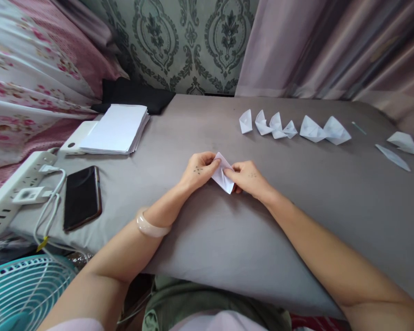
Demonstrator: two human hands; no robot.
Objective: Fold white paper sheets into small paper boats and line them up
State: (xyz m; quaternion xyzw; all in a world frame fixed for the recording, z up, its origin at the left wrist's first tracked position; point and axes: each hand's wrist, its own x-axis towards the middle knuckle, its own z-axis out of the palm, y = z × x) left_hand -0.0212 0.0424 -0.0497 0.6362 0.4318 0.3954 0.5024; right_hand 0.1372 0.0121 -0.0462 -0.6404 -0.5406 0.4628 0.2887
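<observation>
A small folded piece of white paper (223,177) is held between my two hands, just above the grey cloth surface. My left hand (200,169) pinches its upper left edge, with the thumb on top. On the other side, my right hand (249,178) grips the lower right part, its thumb pressing on the face of the paper and its fingers behind. The fingers under the paper are partly hidden. Beyond my hands stands a row of folded paper boats (277,125) of differing sizes.
At the left are a stack of white paper (113,128), a black phone (83,197), a power strip (17,188) with white cables and a fan (27,294). Folded paper pieces (393,157) and a thin stick (359,128) lie at the far right. Curtains and wallpaper border the surface.
</observation>
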